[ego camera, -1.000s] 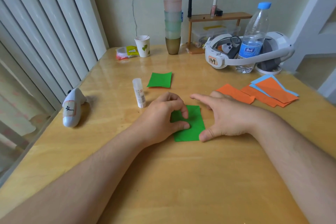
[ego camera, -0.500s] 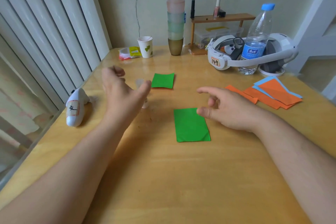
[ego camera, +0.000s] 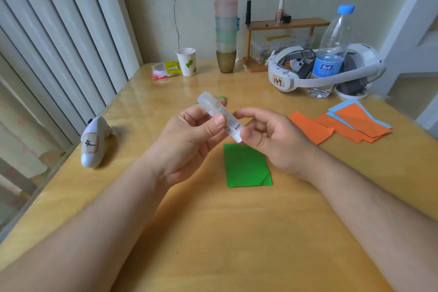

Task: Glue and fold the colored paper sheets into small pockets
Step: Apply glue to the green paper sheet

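Observation:
A white glue stick [ego camera: 219, 114] is held tilted in the air above the table. My left hand [ego camera: 189, 135] grips its middle, and my right hand [ego camera: 272, 140] pinches its lower end between thumb and fingers. Below them a folded green paper sheet [ego camera: 246, 168] lies flat on the wooden table [ego camera: 237, 232]. A second green piece [ego camera: 222, 97] peeks out just behind the glue stick, mostly hidden. Orange sheets [ego camera: 310, 129] and a stack of orange and blue sheets [ego camera: 358, 123] lie to the right.
A white controller [ego camera: 93, 144] lies near the left table edge. At the back stand a paper cup [ego camera: 187, 61], a snack packet [ego camera: 166, 70], a tall stack of cups [ego camera: 226, 31], a small wooden shelf [ego camera: 284, 31], a water bottle [ego camera: 331, 52] and a white headset [ego camera: 331, 71].
My left hand left the green sheet, reached left for the glue stick and lifted it. Both hands now hold it together above the sheet.

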Motion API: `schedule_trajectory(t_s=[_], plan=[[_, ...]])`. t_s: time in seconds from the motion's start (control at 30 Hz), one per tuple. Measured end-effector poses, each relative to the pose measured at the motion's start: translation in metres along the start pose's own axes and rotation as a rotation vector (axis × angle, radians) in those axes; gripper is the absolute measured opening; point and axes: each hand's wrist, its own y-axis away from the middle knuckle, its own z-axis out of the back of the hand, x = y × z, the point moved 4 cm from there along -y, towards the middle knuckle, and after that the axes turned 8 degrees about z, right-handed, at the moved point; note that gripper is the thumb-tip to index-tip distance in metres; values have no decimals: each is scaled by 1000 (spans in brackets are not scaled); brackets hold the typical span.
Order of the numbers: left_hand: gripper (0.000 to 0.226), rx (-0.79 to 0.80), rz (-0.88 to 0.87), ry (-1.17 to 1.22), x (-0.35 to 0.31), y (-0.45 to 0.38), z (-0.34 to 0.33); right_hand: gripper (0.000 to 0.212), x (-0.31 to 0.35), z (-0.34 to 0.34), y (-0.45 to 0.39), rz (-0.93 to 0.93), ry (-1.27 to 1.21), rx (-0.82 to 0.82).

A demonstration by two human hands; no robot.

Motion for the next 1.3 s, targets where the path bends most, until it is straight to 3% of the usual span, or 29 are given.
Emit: schedule_trajectory(t_s=[0.1,0.27,0.37,0.43,0.53,0.6,0.7,0.87,1.07,1.17,1.27,1.3], plan=[[28,6,0,8,2,0,-5,82,9,-9,0,30,-181,49],[44,-5,-33,-25,4,-1,-11,40,12,-14,-3,-8,-420,-73],[54,-6,-47,-108,4,-4,-5,27,9,-6,-4,-95,-688,-146],[47,-82,-82,-408,3,-7,10,26,9,11,-4,-168,-863,-279],[27,-271,-103,-1130,6,-13,32,10,3,36,-1,-268,-1042,-481],[31,-292,-62,-1366,10,-14,36,13,-10,36,3,-407,-907,-530],[47,-276,-38,-1488,14,-16,34,34,-20,33,4,-510,-698,-502],[57,-303,4,-1601,16,-17,35,44,-14,40,-6,-457,-1001,-542],[76,-378,76,-1668,19,-20,43,53,-8,22,-16,-524,-539,-266],[77,-370,66,-1685,21,-22,45,47,1,21,-27,-455,-494,-194],[71,-343,39,-1672,21,-21,45,13,3,20,-30,-387,-656,-144],[67,-325,37,-1663,21,-20,45,16,0,19,-28,-383,-715,-137]])
